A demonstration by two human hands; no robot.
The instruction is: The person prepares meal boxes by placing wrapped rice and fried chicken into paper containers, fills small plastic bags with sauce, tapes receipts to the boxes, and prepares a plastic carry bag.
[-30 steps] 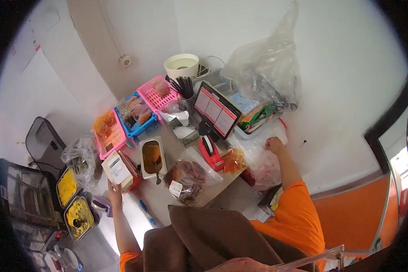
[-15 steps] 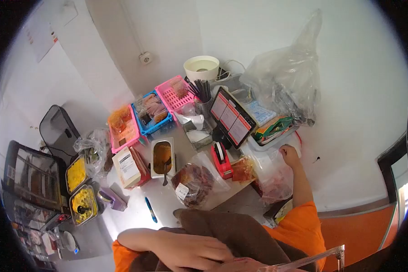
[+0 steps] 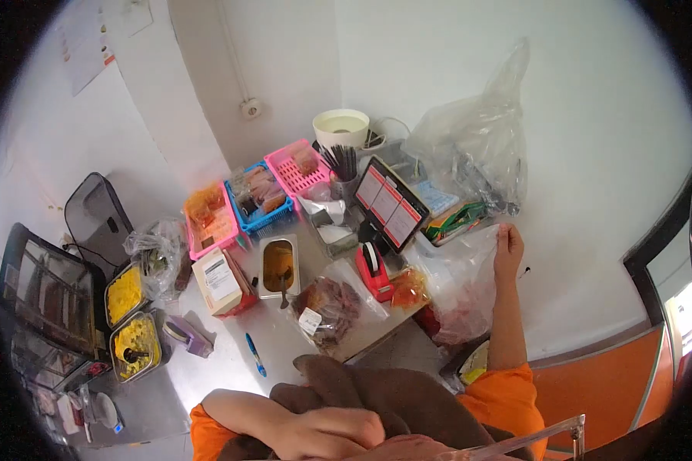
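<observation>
My right hand (image 3: 509,243) is raised at the right and pinches the upper edge of a clear plastic bag (image 3: 469,296). The bag hangs below the table's right corner, with something reddish showing through its lower part. At the bottom, my left hand (image 3: 327,432) is held close to my body over the brown apron; its fingers are curled in, and whatever they might hold is hidden. Nearest on the table lies a clear bag of dark red pieces with a white label (image 3: 329,311). Beside it stand a red tape dispenser (image 3: 374,275) and a small bag of orange-red food (image 3: 410,288).
A tablet (image 3: 392,203) stands behind the dispenser. Left of it are a metal pan with a ladle (image 3: 277,267), a carton (image 3: 221,284), pink and blue baskets (image 3: 258,201) and tubs of yellow food (image 3: 136,347). A pen (image 3: 255,355) lies near the front edge.
My right hand has risen slightly, drawing the bag's edge up and stretching it. The fingers of my left hand, flatter before, have curled in. The view has shifted a little.
</observation>
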